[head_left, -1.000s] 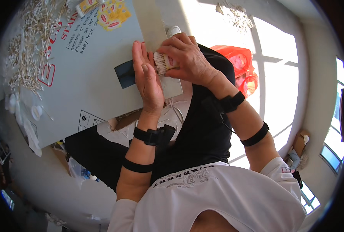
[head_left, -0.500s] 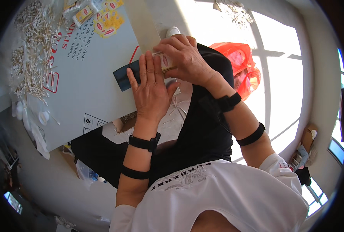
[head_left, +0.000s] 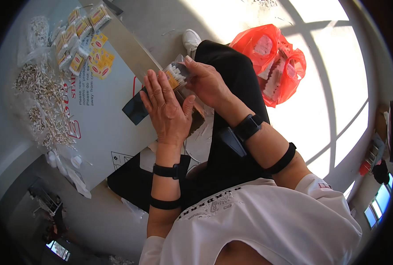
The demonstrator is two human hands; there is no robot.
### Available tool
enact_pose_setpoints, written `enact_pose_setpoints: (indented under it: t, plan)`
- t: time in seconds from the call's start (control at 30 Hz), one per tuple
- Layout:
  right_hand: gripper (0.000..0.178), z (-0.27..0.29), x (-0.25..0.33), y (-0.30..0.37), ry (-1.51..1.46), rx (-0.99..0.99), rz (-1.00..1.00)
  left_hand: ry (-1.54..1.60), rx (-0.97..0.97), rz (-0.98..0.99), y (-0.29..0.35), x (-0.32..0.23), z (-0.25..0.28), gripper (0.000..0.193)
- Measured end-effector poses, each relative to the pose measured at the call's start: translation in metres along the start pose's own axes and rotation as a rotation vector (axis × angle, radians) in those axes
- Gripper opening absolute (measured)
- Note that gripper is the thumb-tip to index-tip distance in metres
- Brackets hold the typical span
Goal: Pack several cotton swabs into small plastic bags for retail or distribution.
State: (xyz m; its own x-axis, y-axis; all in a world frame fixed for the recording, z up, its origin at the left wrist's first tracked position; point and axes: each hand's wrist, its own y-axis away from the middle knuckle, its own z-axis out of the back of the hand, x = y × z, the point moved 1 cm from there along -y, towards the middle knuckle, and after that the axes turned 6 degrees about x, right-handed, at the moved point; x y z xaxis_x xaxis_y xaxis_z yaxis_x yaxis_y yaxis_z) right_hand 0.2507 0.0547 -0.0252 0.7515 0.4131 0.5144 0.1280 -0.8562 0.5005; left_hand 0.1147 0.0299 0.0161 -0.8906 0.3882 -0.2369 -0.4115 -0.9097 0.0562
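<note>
My left hand (head_left: 167,110) lies flat, fingers stretched out, over a dark, smooth rectangular piece (head_left: 136,108) at the board's near right edge. Its fingertips reach beside a clear packet of cotton swabs (head_left: 175,76) with a yellow label card. White swab tips show at the packet's right end. My right hand (head_left: 209,84) is closed on that end, thumb uppermost, pinching the clear plastic. The left palm hides part of the dark piece, and whether its fingers press on the packet is hard to see.
On the pale board (head_left: 103,128) lie loose cotton swabs (head_left: 57,115), several filled swab packets (head_left: 79,28) and yellow label cards (head_left: 101,62). A red plastic bag (head_left: 267,53) with pinkish contents stands on the floor at the right, beyond my knee.
The view has shifted, bringing more packets into sight. My right hand has turned from lying over the packet to gripping its right end, exposing the swab tips. My left hand stays flat.
</note>
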Motion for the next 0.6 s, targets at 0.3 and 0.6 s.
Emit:
enact_pose_setpoints:
  t: [0.3, 0.6]
  plan:
    - [0.024, -0.008, -0.010, -0.006, -0.041, -0.027, 0.029, 1.160, -0.427, 0.050, -0.006, 0.010, -0.015, 0.070]
    - [0.024, -0.013, -0.006, -0.006, 0.234, -0.033, -0.004, 1.290, -0.450, 0.033, -0.007, 0.010, -0.015, 0.062]
